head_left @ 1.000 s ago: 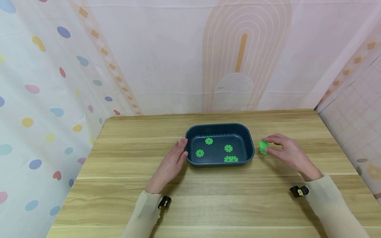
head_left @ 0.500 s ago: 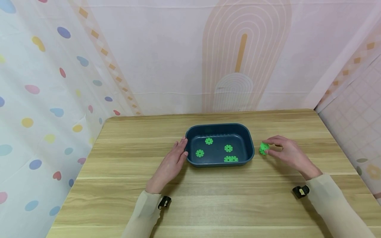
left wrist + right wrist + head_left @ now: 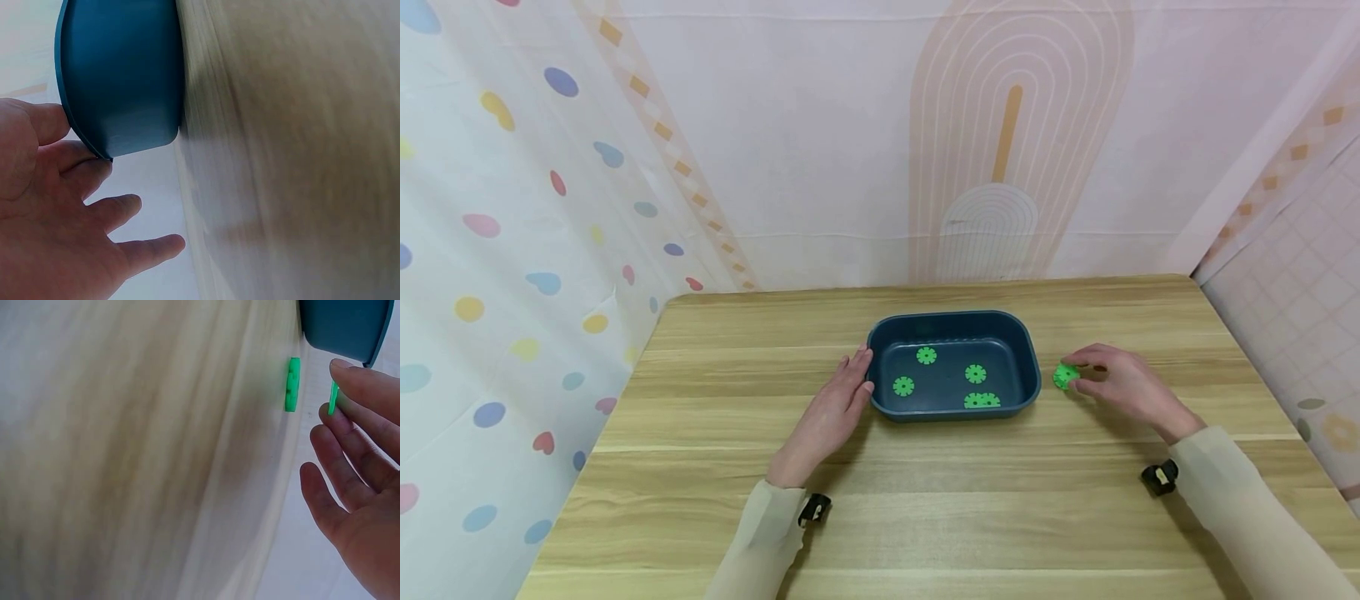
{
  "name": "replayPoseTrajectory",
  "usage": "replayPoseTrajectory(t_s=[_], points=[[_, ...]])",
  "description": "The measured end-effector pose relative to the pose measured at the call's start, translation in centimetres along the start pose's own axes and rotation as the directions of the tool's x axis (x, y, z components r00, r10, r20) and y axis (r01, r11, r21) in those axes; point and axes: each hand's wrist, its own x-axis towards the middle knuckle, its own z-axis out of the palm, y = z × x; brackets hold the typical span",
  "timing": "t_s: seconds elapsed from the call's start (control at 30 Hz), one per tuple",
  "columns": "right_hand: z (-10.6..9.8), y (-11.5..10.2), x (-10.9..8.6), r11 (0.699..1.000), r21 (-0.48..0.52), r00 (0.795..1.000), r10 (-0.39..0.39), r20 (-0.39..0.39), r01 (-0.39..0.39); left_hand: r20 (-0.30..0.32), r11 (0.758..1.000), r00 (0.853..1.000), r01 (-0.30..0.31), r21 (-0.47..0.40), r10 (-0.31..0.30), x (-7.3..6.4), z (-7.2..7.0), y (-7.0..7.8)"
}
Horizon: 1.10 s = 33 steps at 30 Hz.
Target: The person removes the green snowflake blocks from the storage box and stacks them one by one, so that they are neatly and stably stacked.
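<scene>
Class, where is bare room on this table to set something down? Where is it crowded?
Bare: table left of the left hand; table between the sleeves, nearer than the tray. Crowded: right of the tray, where the right hand holds a green disc near another piece.

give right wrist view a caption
Right hand pinching a green disc; another green piece lies on the table near the tray.

the tray (image 3: 955,415) sits on the bench (image 3: 955,508), before the curtain (image 3: 827,150). in it, discs (image 3: 975,374) lie toward the back, at left, right of centre, and two at front right. the left hand (image 3: 826,408) touches its left side; just right of it, the right hand (image 3: 1123,382) holds a single disc (image 3: 333,401) above a stack (image 3: 292,385).
</scene>
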Motion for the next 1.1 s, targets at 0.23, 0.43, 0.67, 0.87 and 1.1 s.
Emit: replayPoseTrajectory(t_s=[0.23,0.43,0.67,0.87,1.1], points=[[0.1,0.2,0.6,1.000,0.014,0.999,0.017,0.042,-0.017,0.000,1.000,1.000,0.007,0.002,-0.007,0.0,0.0,0.0],[0.2,0.4,0.9,1.000,0.006,0.998,0.021,0.063,-0.022,0.002,1.000,1.000,0.011,0.005,-0.011,0.0,0.0,0.0],[0.2,0.7,1.0,1.000,0.007,0.997,0.014,0.075,-0.014,0.003,1.000,1.000,0.009,0.002,-0.009,0.0,0.0,0.0],[0.2,0.6,1.1,1.000,0.007,0.997,0.003,0.074,-0.003,0.002,1.000,1.000,0.005,-0.003,-0.005,0.0,0.0,0.0],[0.2,0.5,1.1,1.000,0.005,0.997,0.001,0.072,-0.001,-0.001,1.000,1.000,0.002,0.000,-0.002,0.0,0.0,0.0]])
